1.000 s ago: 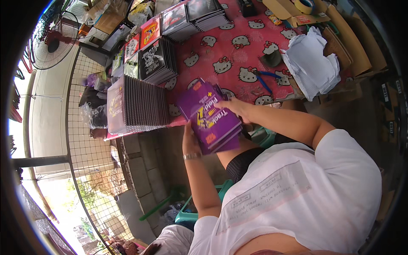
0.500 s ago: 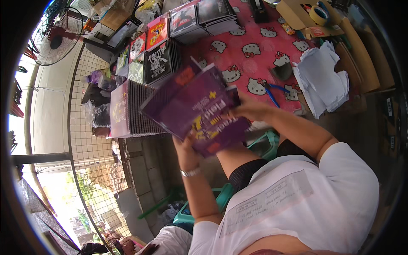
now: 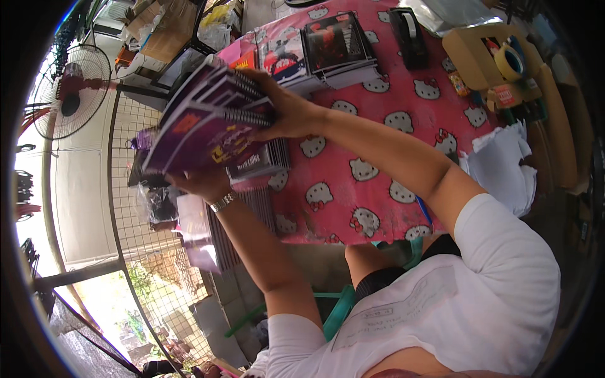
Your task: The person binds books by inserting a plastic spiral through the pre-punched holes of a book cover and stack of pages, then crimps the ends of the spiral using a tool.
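Note:
Several purple spiral-bound notebooks (image 3: 211, 135) are held up in a slightly fanned bunch between my two hands. My right hand (image 3: 283, 113) grips their spiral side, fingers over the top. Under the lower edge, my left hand (image 3: 205, 183) supports them, a metal watch on its wrist. The bunch hangs over the left part of the table, in front of the stacked notebooks. Below it, a stack of purple notebooks (image 3: 195, 230) stands at the table's left edge. A black-covered notebook stack (image 3: 261, 160) shows partly behind my left hand; the rest is hidden.
A pink cat-print cloth (image 3: 340, 164) covers the table. At the back stand notebook stacks with a dark red cover (image 3: 337, 41) and a black tape dispenser (image 3: 408, 38). To the right are a cardboard box (image 3: 472, 53), tape rolls (image 3: 510, 60) and crumpled white paper (image 3: 501, 167).
Both hands have carried the purple notebooks from near my lap up and forward to the left, over the stacks. The bunch has tilted, and the view has shifted.

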`<state>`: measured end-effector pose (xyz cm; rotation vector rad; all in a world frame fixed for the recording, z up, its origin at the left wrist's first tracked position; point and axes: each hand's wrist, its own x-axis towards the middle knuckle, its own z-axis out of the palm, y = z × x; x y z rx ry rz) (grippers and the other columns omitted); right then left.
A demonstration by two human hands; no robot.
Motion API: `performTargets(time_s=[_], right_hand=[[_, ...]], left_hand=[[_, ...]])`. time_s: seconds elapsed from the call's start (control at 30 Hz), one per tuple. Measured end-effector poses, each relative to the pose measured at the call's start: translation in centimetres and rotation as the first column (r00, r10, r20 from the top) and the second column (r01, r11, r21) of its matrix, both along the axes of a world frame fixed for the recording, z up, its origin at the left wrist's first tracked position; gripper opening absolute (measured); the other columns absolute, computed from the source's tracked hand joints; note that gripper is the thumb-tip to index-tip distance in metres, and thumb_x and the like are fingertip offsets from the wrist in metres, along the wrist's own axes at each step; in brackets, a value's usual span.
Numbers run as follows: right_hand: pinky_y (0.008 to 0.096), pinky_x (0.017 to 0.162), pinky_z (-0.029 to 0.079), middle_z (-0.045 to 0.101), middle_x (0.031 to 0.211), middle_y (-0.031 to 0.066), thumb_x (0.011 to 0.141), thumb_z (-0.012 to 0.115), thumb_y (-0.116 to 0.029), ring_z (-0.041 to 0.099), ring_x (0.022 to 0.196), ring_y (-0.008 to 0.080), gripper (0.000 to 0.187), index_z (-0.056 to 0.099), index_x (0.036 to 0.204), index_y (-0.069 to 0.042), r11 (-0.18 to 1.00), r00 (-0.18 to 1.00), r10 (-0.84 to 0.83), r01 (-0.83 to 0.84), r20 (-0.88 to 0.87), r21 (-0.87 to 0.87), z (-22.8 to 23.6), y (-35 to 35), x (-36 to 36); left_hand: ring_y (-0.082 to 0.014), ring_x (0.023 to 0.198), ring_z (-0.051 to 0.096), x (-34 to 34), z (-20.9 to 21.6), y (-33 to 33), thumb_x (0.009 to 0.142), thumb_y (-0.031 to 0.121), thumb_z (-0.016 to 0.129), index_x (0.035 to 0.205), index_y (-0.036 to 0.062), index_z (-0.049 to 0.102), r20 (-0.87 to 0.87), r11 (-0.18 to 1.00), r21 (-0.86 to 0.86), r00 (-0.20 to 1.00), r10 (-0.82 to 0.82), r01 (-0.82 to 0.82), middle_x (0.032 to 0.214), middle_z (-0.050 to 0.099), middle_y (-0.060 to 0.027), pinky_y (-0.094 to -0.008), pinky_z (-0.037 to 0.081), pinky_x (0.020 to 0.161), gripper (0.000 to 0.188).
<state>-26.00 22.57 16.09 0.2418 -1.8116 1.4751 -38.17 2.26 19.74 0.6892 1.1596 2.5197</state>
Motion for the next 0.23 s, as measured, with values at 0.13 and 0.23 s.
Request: performTargets(time_s=[0.13,0.23], right_hand=[[0.0412,0.119,0.026,0.031,0.153,0.0175,0.066,0.091,-0.027,0.03,0.144,0.0305,0.119,0.014,0.155,-0.006,0.995,0.999,0.041,-0.042,0.006,0.092,-3.3,0.6,-5.1],[0.0427,0.12,0.024,0.027,0.157,0.0155,0.068,0.091,-0.032,0.024,0.148,0.0323,0.12,0.012,0.157,-0.011,0.978,0.979,0.161,-0.175,0.123,0.114,-5.7,1.1,-6.6]], left_hand=[[-0.0393,0.138,0.039,-3.8,-4.1,2.0,0.078,0.091,0.029,0.15,0.0127,0.036,-0.04,0.933,-0.054,0.935,0.353,-0.355,0.154,0.037,-0.017,-0.0621,0.031,0.112,0.107],[-0.0403,0.141,0.035,-7.5,-9.4,1.4,0.081,0.089,0.028,0.154,0.0145,0.028,-0.143,0.93,0.003,0.92,0.365,-0.369,0.155,0.036,-0.0153,-0.0633,0.025,0.115,0.105]])
